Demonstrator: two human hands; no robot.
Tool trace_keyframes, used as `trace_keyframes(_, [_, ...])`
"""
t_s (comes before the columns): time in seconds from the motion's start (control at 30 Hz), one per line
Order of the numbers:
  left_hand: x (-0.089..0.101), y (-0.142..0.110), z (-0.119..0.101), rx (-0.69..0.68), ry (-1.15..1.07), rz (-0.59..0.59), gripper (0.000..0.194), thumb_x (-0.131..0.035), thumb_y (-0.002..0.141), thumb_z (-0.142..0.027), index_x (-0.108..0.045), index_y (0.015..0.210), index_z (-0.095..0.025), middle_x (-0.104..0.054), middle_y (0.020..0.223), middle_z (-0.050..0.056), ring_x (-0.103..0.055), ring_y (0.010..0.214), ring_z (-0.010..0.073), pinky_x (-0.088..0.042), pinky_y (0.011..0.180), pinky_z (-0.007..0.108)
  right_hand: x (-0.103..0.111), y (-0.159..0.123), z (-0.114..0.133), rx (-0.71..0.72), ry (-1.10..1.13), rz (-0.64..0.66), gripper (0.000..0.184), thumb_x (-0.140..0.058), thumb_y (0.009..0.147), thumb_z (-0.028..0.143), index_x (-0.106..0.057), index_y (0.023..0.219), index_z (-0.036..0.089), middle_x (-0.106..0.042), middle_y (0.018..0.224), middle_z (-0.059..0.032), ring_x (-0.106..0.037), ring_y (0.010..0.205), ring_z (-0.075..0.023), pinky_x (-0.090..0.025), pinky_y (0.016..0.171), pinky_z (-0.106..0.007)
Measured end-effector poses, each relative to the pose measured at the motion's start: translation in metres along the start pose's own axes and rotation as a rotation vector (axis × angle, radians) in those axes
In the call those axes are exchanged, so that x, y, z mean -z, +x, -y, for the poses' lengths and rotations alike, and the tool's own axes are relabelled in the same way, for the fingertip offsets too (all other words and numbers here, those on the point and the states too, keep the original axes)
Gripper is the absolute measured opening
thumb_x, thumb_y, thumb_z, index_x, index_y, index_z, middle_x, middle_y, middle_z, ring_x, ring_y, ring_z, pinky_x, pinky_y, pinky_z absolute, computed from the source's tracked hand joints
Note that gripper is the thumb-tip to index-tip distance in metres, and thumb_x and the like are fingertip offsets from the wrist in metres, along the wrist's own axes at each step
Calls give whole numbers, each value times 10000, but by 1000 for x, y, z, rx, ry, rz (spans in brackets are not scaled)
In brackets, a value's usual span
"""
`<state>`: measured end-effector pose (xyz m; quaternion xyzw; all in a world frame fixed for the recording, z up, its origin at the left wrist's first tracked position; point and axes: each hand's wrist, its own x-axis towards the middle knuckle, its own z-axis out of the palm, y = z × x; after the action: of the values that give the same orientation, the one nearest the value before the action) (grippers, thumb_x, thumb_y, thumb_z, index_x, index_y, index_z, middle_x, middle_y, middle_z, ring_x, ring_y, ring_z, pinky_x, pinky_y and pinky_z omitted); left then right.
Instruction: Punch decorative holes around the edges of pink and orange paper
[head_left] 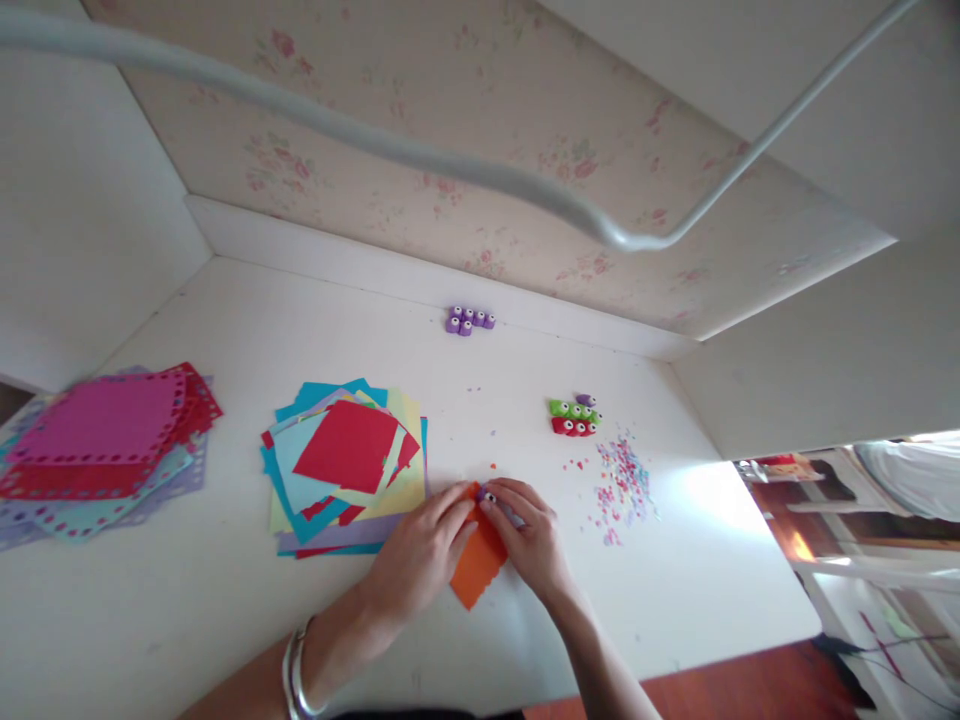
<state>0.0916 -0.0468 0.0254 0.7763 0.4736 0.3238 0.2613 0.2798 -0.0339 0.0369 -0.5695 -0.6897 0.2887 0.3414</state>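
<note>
Between my hands lies a sheet of orange paper (478,562), its right edge cut into small notches. My left hand (427,545) is closed on the paper's upper left side, fingers near its top corner. At that corner sits a small purple craft punch (487,495) with a white, black-dotted top. My right hand (525,530) is closed around the punch, thumb and fingers against it; the punch's lower part is hidden. A tiny orange cutout (493,466) rests just above the punch.
Left of my hands is a stack of plain coloured paper (352,450); farther left, a pile of punched sheets (105,430). Purple punches (466,320) stand near the back ledge, green and red punches (576,415) to the right, beside scattered confetti (626,475). A white bar (420,150) crosses above.
</note>
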Motion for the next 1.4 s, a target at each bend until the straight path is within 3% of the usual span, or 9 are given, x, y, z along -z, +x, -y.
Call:
trace_keyframes(0.13, [9,-5,-10,-112,174,10,273,-497,958,-181,-646,1187,-186,-587,1369,104,-552,1252,262,-452,1077,439,2,2,5,-1,-7,-10,198,-582,944,309,-758,1017,256,-718,1063,-79,-668,1001,-228,-551,916,-388])
trace_keyframes(0.27, [8,-10,-18,-225,194,59,232,-516,940,-184,-686,1098,-168,-661,1255,102,-559,1237,269,-424,1093,449,3,8,8,-21,-6,-39,177,-601,932,299,-761,980,241,-721,1027,-74,-676,963,-215,-558,883,-363])
trace_keyframes(0.53, [-20,-23,-10,-203,232,53,317,-522,950,-335,-648,1179,-157,-642,1273,99,-559,1217,256,-332,1130,435,3,9,7,-74,14,1,180,-609,923,306,-769,952,230,-731,1004,-65,-685,941,-204,-557,876,-347])
trace_keyframes(0.8, [-18,-22,-12,-215,305,62,327,-495,965,-347,-636,1189,-155,-639,1277,88,-547,1211,248,-296,1127,421,5,12,6,-142,35,53,176,-633,904,335,-787,929,252,-735,1007,-56,-685,951,-212,-548,897,-363])
trace_keyframes(1.0, [-17,-21,-12,-207,314,79,310,-488,967,-341,-635,1168,-155,-642,1251,85,-548,1188,239,-291,1123,423,1,9,0,-335,121,60,226,-659,867,407,-785,998,273,-703,1165,-53,-663,1068,-241,-522,980,-395])
trace_keyframes(1.4, [-16,-21,-14,-210,340,163,334,-514,950,-357,-616,1202,-164,-620,1282,92,-517,1214,271,-276,1117,460,-3,16,4,-372,91,86,217,-657,851,365,-789,991,265,-729,1122,-60,-677,1048,-255,-512,994,-427])
